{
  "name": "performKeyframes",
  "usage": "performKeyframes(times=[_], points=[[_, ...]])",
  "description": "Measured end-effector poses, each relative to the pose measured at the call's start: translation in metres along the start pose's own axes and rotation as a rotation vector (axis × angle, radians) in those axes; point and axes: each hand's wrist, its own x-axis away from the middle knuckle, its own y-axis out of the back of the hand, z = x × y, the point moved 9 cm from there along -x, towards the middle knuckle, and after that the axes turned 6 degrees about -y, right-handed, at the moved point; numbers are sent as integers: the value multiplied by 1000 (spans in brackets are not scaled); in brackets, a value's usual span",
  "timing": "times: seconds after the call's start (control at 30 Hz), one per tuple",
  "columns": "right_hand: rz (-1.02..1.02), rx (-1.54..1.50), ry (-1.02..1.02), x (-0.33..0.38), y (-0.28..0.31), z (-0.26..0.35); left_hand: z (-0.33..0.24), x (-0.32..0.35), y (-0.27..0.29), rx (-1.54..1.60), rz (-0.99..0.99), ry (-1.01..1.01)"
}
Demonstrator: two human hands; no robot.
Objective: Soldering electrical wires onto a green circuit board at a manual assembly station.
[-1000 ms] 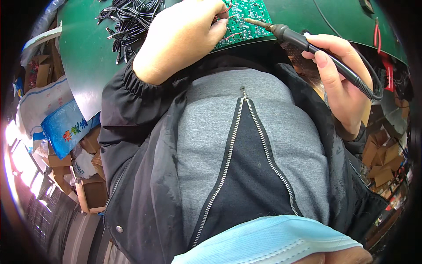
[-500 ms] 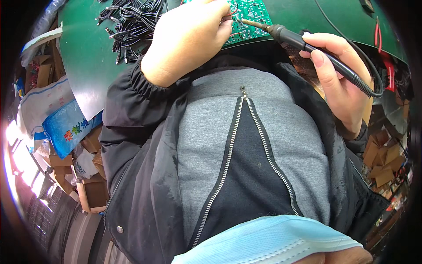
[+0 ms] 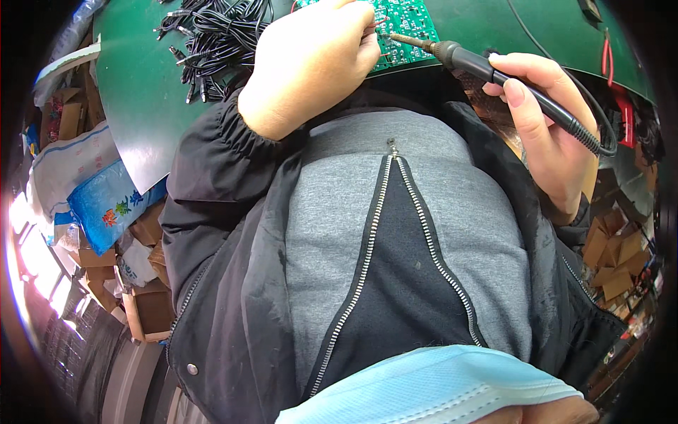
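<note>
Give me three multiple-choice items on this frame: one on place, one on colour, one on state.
1. Where does the bundle of black cables lie?
A. left of the left hand
B. right of the right hand
C. on the lap

2. What colour is the flat bench mat?
A. white
B. green
C. red

3. What is the right hand doing?
A. lying open on the bench
B. gripping the black-handled soldering iron
C. holding a box

Answers:
1 A: the cables sit on the mat beyond the left hand.
2 B: the bare mat is dark green.
3 B: its fingers wrap the handle, with the metal tip over the green printed circuit board.
</note>
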Motion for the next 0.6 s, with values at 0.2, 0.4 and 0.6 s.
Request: performKeyframes(times=[0.2,0.4,0.6], points=[[-4,0,5,-1,-3,2,-1,1,-1,-14,-25,-9],[15,55,53,-2,-4,9,-1,0,0,3,-2,-35],[-171,14,9,4,12,-3,3,0,-7,-21,112,-36]])
